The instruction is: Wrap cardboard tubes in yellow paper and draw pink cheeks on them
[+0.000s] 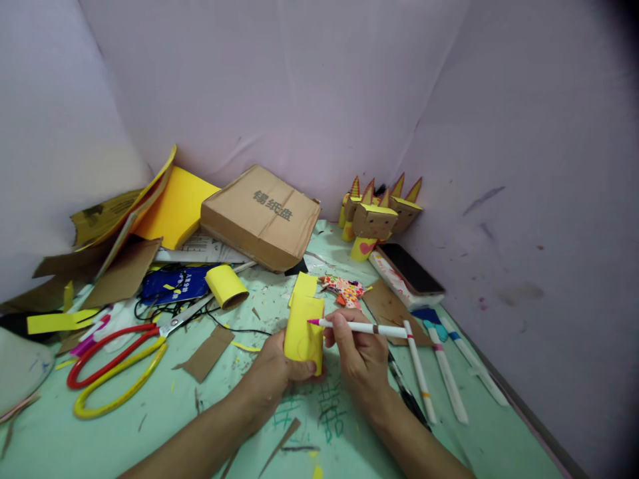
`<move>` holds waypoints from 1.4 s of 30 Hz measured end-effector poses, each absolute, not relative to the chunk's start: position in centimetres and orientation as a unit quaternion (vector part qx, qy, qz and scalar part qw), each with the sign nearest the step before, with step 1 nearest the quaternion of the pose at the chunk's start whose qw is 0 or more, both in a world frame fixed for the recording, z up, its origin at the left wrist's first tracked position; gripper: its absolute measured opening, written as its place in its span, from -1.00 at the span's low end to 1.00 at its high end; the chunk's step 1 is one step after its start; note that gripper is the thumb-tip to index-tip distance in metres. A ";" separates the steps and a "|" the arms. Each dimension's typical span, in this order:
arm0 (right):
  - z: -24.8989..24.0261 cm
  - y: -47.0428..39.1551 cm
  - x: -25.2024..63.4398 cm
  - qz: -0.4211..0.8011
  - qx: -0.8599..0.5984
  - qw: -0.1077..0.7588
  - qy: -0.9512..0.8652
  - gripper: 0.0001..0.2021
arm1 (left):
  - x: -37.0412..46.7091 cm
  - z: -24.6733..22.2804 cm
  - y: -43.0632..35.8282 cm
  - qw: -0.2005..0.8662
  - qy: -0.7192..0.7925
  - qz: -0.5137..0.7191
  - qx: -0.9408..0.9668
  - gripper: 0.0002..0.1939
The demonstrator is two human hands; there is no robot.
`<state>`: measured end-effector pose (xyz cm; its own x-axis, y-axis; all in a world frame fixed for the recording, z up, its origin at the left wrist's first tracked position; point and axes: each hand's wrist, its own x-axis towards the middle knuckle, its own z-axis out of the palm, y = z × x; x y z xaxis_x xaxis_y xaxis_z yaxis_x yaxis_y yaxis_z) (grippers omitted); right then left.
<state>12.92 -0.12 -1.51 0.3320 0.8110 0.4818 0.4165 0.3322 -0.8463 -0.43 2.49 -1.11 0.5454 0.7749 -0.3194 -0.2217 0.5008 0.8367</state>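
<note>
Here, a yellow paper tube [303, 329] is held upright near the middle of the green surface [150, 426], just in front of the person. The left hand [272, 376] is wrapped about the tube's lower part, its grip closed on it from the left and below, thumb laid across the base. The right hand [359, 352] is closed on a white marker [364, 327], which is held nearly level; its pink tip is set against the tube's upper right edge.

Three more markers [442, 366] are laid side by side on the surface just right of the right hand, apart from it. Red-and-yellow scissors [120, 362] are seen well to the left, blades pointed toward a second yellow roll [227, 286] lying on its side. A brown cardboard box [262, 216] with printed characters is propped behind that roll, and a stack of yellow paper [174, 206] is seen to its left. A small yellow scrap [304, 285] lies just behind the held tube. In the far corner, cardboard figures [374, 216] with pointed ears are stood against the wall, with a dark phone [412, 269] lying on a white box beside them. Green writing [329, 416] is marked on the surface between the forearms. Cardboard offcuts [207, 352] are scattered about.
</note>
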 end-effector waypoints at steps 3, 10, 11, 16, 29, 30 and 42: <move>-1.5 -0.1 12.9 0.157 -0.556 0.599 -0.554 -0.78 | -0.4 -1.4 2.6 0.788 0.360 0.317 0.386 -0.45; -1.6 0.0 13.0 0.158 -0.568 0.607 -0.533 -0.77 | -0.4 -1.4 2.5 0.784 0.373 0.318 0.380 -0.39; -1.7 0.0 13.0 0.157 -0.572 0.609 -0.527 -0.77 | -0.4 -1.3 2.5 0.783 0.372 0.319 0.382 -0.38; -1.4 0.1 13.2 0.151 -0.589 0.609 -0.509 -0.74 | -0.4 -1.2 2.5 0.783 0.368 0.320 0.387 -0.32; -1.1 0.4 13.0 0.122 -0.593 0.626 -0.492 -0.76 | -0.4 -0.9 2.5 0.775 0.365 0.313 0.411 -0.30; -1.0 0.4 13.0 0.117 -0.588 0.627 -0.498 -0.77 | -0.4 -1.0 2.5 0.774 0.362 0.313 0.413 -0.30; -1.4 0.5 12.8 0.124 -0.565 0.631 -0.516 -0.79 | -0.4 -1.2 2.4 0.771 0.357 0.315 0.423 -0.38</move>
